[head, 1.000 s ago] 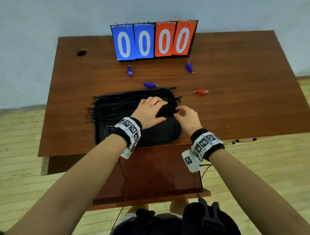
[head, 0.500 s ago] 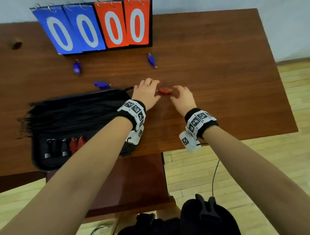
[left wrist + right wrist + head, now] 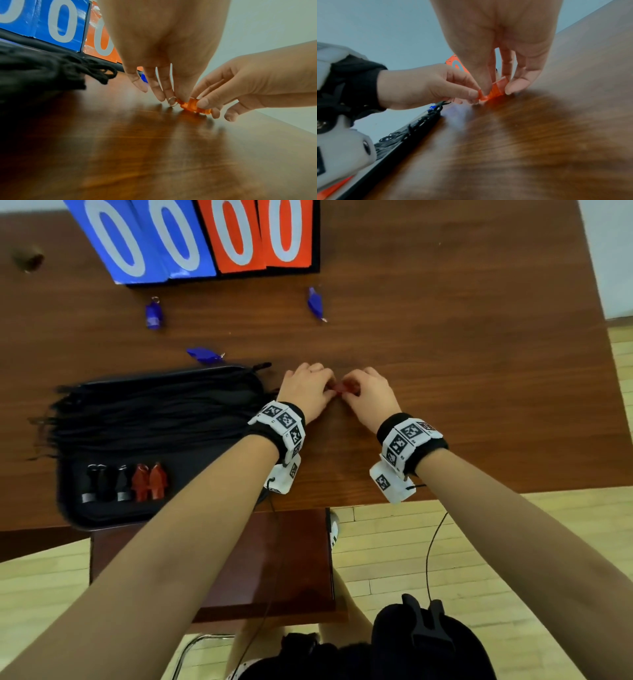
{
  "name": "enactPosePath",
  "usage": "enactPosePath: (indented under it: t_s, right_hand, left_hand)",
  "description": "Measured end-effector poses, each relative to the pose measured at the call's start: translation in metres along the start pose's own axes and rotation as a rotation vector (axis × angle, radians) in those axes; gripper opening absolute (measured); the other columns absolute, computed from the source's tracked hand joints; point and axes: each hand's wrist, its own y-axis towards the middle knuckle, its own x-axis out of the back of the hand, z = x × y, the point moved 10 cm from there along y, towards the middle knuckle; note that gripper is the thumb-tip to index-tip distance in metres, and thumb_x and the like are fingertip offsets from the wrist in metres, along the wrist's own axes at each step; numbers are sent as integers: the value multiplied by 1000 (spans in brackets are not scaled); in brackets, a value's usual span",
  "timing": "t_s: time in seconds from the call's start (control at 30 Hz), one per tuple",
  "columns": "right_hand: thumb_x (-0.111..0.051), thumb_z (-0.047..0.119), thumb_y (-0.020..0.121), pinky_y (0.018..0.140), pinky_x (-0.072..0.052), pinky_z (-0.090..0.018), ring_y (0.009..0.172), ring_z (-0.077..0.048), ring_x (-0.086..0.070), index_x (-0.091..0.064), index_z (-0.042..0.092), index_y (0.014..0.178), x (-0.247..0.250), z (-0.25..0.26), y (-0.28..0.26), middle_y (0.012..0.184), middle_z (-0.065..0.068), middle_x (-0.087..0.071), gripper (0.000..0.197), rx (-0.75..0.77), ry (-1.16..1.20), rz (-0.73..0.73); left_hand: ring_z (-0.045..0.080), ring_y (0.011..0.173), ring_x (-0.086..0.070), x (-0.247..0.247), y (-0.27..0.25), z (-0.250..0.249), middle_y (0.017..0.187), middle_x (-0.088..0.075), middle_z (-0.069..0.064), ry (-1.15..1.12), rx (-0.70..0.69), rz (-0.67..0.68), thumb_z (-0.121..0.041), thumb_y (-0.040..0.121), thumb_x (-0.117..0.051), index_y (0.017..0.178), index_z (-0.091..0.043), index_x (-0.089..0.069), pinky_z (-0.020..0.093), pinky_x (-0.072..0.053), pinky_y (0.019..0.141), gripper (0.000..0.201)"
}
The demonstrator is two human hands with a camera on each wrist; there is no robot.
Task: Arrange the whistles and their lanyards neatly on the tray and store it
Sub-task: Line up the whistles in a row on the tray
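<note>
At the centre of the head view, an orange-red whistle with a metal ring at its left end lies low on the wooden counter. The left hand pinches its ring end in a closed grip and the right hand pinches its body. At left, a black tray holds black lanyards and five whistles; three blue whistles lie above it below a scoreboard.

Translucent orange plastic whistle with metal ring; glossy wooden table.

Both hands low and fingertip to fingertip, left hand pinching, right hand pinching
</note>
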Motion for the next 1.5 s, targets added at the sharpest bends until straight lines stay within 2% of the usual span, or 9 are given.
enactPosePath:
  t_s: [0.2, 0.4, 0.6, 0.77, 0.93, 1.0, 1.17, 1.3, 1.5]
  right_hand:
    - [-61, 23, 88, 95, -47, -38, 107, -23, -57, -62, 17, 117, -5, 9, -23, 116, -6, -59, 30, 7, -16, 75]
    - [-59, 27, 91, 93, -49, -35, 106, -18, -58, -62, 17, 116, -7, 47, -52, 115, -2, -62, 27, 5, 114, 65]
    - [-58, 25, 92, 74, -48, -25, 83, -14, -62, -62, 13, 116, -24, 100, -75, 103, -2, -65, 27, -3, 265, 83]
    - [-59, 24, 92, 57, -48, -18, 65, -9, -63, -63, 11, 116, -65, 141, -94, 83, 1, -66, 27, -32, 375, 162]
    - [-59, 21, 92, 53, -45, -21, 63, -11, -60, -64, 11, 109, -109, 185, -113, 80, -1, -67, 21, -55, 450, 222]
    - [-59, 20, 91, 53, -44, -22, 63, -11, -57, -64, 12, 107, -124, 199, -119, 79, -1, -67, 18, -76, 481, 218]
    - [-59, 19, 92, 53, -42, -21, 60, -9, -53, -65, 13, 102, -153, 223, -129, 74, 1, -66, 13, -128, 554, 176]
    - [-58, 19, 92, 56, -44, -21, 62, -9, -55, -67, 9, 104, -173, 228, -132, 78, -2, -68, 18, -148, 580, 163]
    - [-58, 19, 92, 60, -49, -20, 62, -9, -59, -66, 3, 106, -191, 208, -124, 80, -5, -68, 23, -264, 589, 137]
  left_hand:
    - [24, 110, -53, 9, -34, 4, 114, -61, 2, -90, -26, -6, -28, 96, -47, 110, -19, -57, 40, -40, 94, 20]
    - [18, 93, -60, 44, -74, 29, 98, -67, 0, -383, 45, -106, -26, 93, -54, 102, -20, -63, 37, -49, 85, 15]
    - [13, 85, -65, 68, -116, 71, 92, -70, 1, -669, 83, -163, -16, 92, -57, 99, -13, -68, 29, -52, 84, 13]
    - [12, 73, -66, 77, -157, 114, 88, -69, 3, -814, 101, -151, -8, 92, -55, 97, -9, -67, 17, -53, 71, 13]
    - [4, 66, -63, 86, -191, 165, 81, -66, -1, -842, 113, -118, -2, 92, -53, 98, -10, -67, 11, -49, 64, 17]
    - [2, 68, -64, 91, -202, 187, 84, -67, 3, -878, 131, -138, 2, 90, -54, 98, -9, -67, 13, -51, 68, 19]
    - [12, 88, -64, 97, -223, 220, 100, -65, 3, -804, 113, -169, 2, 85, -60, 96, -12, -68, 18, -51, 81, 19]
    - [9, 82, -65, 90, -231, 231, 88, -67, -4, -803, 103, -132, -2, 89, -56, 90, -17, -67, 25, -53, 81, 18]
    - [9, 78, -66, 74, -235, 236, 93, -68, 1, -779, 144, -66, -3, 92, -52, 96, -16, -65, 15, -51, 74, 19]
